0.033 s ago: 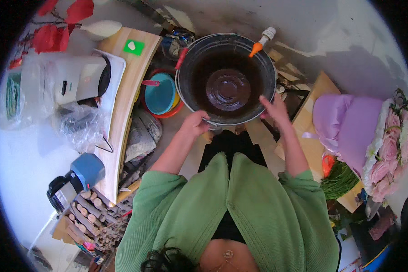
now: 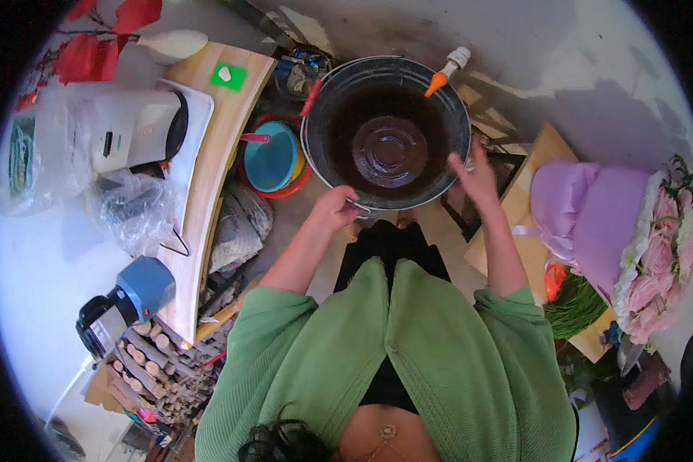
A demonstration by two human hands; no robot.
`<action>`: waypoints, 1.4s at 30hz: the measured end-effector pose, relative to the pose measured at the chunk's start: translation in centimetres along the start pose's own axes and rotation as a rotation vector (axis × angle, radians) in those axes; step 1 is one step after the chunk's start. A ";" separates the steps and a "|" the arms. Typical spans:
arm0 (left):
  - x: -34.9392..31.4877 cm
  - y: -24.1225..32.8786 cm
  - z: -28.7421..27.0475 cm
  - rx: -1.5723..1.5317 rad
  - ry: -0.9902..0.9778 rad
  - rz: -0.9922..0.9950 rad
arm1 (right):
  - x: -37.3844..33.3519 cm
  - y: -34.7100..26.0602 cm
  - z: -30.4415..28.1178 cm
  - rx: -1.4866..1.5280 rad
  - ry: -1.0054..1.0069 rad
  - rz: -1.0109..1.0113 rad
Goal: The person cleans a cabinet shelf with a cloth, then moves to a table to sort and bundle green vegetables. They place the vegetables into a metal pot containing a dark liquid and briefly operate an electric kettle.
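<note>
In front of me stands a large dark metal bucket (image 2: 399, 205), with brownish water (image 2: 346, 154) inside and ring shapes showing at its bottom. My left hand (image 2: 334, 208) is closed on the near-left rim, where a metal loop shows by the fingers. My right hand (image 2: 477, 179) is at the right side of the rim, fingers apart and slightly blurred; whether it touches the rim I cannot tell. A red handle grip (image 2: 311, 98) lies against the left side of the bucket. Over the far-right rim hangs a white tap (image 2: 458, 58) with an orange spout (image 2: 436, 82).
Blue and red basins (image 2: 271, 163) sit left of the bucket. A wooden counter (image 2: 235, 115) on the left bears a white appliance (image 2: 150, 129) and a blue one (image 2: 145, 286). Stacked firewood (image 2: 158, 362) lies below. On the right are a wooden board (image 2: 525, 192) and a purple-wrapped bouquet (image 2: 593, 200).
My right hand has shifted slightly along the right side of the rim, away from me. My left hand stays on the rim.
</note>
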State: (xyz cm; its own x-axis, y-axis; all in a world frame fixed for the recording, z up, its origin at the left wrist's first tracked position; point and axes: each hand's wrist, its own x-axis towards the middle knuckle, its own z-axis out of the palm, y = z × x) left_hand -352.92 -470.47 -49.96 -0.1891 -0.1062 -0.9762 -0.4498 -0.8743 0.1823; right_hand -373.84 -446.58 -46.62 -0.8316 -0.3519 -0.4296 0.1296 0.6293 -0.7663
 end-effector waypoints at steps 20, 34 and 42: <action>8.7 -3.8 3.5 -0.047 -0.380 -0.175 | 10.7 -8.4 1.5 -0.656 0.044 -0.592; 10.7 -5.4 5.0 -0.170 -0.581 -0.208 | 15.0 -10.7 -4.0 -0.794 -0.462 -0.831; 8.6 -5.2 4.4 -0.109 -0.357 -0.132 | 15.9 -11.7 -3.9 -0.889 -0.528 -0.686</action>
State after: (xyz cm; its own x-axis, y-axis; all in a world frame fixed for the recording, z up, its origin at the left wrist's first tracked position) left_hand -356.08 -464.71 -58.79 -0.4362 0.1647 -0.8847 -0.3989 -0.9166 0.0260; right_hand -390.68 -456.83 -42.60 -0.2374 -0.8998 -0.3660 -0.8286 0.3842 -0.4071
